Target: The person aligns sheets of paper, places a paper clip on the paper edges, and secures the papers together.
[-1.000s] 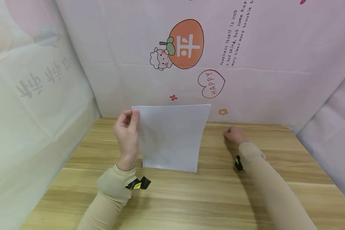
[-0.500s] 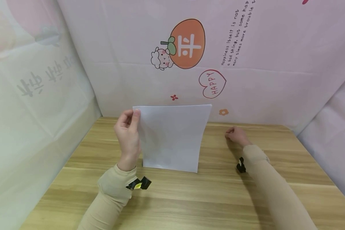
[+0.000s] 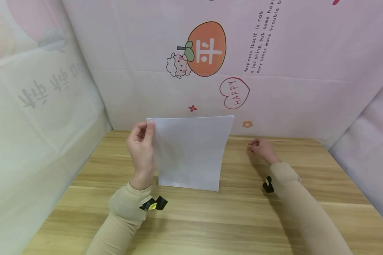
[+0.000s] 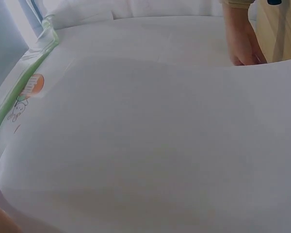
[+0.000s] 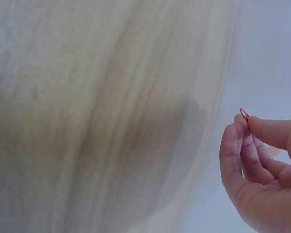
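Observation:
My left hand pinches the top left corner of white paper, thumb in front. The paper stands upright with its lower edge at the table, and it fills most of the left wrist view. Whether it is one sheet or more I cannot tell. To the right and apart from it, my right hand is held over the far part of the table. In the right wrist view, thumb and fingertips pinch what looks like a small red paper clip. Only its thin wire loop shows; the fingers hide the remainder.
The wooden table spans the space below the hands. A printed white cloth hangs behind its far edge, with more cloth at both sides. Each wrist carries a small black camera, the left one near the paper's lower corner.
My right hand and wrist have shifted slightly, the wrist a little to the right. The left hand and the paper stay nearly still.

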The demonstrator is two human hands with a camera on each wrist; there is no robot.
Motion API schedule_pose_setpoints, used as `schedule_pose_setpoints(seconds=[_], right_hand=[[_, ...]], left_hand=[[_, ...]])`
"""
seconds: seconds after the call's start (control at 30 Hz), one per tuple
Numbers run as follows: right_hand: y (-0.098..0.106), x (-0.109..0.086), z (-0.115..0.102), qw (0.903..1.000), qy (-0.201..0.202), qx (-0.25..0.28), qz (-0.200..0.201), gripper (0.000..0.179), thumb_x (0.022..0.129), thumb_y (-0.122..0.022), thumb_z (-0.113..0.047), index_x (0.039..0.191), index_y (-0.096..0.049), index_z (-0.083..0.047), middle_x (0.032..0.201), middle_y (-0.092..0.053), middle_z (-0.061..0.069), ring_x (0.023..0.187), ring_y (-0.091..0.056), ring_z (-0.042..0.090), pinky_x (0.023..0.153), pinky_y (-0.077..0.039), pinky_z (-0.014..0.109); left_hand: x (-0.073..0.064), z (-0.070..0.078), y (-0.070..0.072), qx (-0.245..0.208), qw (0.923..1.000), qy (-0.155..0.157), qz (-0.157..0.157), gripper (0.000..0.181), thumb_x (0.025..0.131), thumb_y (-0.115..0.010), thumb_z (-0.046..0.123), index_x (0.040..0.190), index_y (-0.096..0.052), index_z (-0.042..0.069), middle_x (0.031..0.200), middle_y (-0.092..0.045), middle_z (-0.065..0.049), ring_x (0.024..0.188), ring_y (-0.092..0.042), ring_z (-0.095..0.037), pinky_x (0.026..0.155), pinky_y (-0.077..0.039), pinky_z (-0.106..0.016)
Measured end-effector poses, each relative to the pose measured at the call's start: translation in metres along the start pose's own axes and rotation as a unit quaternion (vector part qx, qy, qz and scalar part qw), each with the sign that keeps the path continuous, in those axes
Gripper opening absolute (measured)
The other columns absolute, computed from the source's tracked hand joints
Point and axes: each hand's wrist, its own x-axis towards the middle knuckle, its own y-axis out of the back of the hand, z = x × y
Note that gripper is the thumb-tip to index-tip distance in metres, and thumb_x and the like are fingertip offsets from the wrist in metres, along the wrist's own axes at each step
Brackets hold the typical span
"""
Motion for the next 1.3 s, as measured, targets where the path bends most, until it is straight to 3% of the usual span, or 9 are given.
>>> schedule_pose_setpoints(seconds=[0.27,0.43,0.6,0.97,1.3], right_hand=[[0.004,-0.004,-0.004,0.9997,0.019,-0.009,0.012,0.026,0.096,-0.056,-0.019,0.108,-0.060,0.004,0.096,-0.067,0.018,0.085,-0.066,0.034,0.063,-0.051,0.025],[0.006,-0.008,-0.009,0.9994,0.029,0.006,0.020,0.025,0.097,-0.054,-0.019,0.106,-0.061,0.003,0.097,-0.067,0.021,0.088,-0.066,0.036,0.068,-0.055,0.033],[0.008,-0.012,-0.014,0.9988,0.038,0.006,0.031,0.025,0.097,-0.054,-0.021,0.104,-0.063,0.002,0.097,-0.068,0.022,0.088,-0.066,0.037,0.066,-0.054,0.032],[0.013,-0.023,-0.026,0.9979,0.054,0.000,0.036,0.028,0.097,-0.055,-0.025,0.104,-0.063,0.000,0.099,-0.069,0.022,0.086,-0.068,0.034,0.065,-0.053,0.029],[0.015,-0.032,-0.036,0.9948,0.077,-0.019,0.064,0.023,0.096,-0.056,-0.025,0.099,-0.064,-0.004,0.093,-0.071,0.019,0.079,-0.068,0.027,0.058,-0.048,0.024]], left_hand=[[0.000,-0.001,0.000,-0.004,1.0000,0.000,0.001,0.009,0.087,-0.069,0.012,0.083,-0.064,0.006,0.079,-0.059,0.001,0.074,-0.050,-0.012,0.070,-0.044,-0.020],[0.000,-0.001,0.000,-0.005,1.0000,0.000,0.001,0.012,0.087,-0.069,0.013,0.084,-0.063,0.003,0.079,-0.059,0.001,0.073,-0.050,-0.012,0.070,-0.044,-0.019],[-0.001,-0.001,0.000,-0.006,1.0000,0.000,0.000,0.016,0.086,-0.069,0.013,0.085,-0.062,-0.002,0.078,-0.058,0.001,0.073,-0.050,-0.012,0.070,-0.044,-0.019],[-0.001,-0.002,0.000,-0.002,1.0000,-0.001,-0.002,0.007,0.087,-0.069,0.012,0.082,-0.064,0.010,0.079,-0.058,0.001,0.074,-0.050,-0.013,0.070,-0.043,-0.020],[-0.001,-0.002,0.000,-0.003,1.0000,0.000,-0.004,0.008,0.087,-0.068,0.012,0.083,-0.064,0.007,0.079,-0.059,0.001,0.074,-0.050,-0.013,0.070,-0.044,-0.020]])
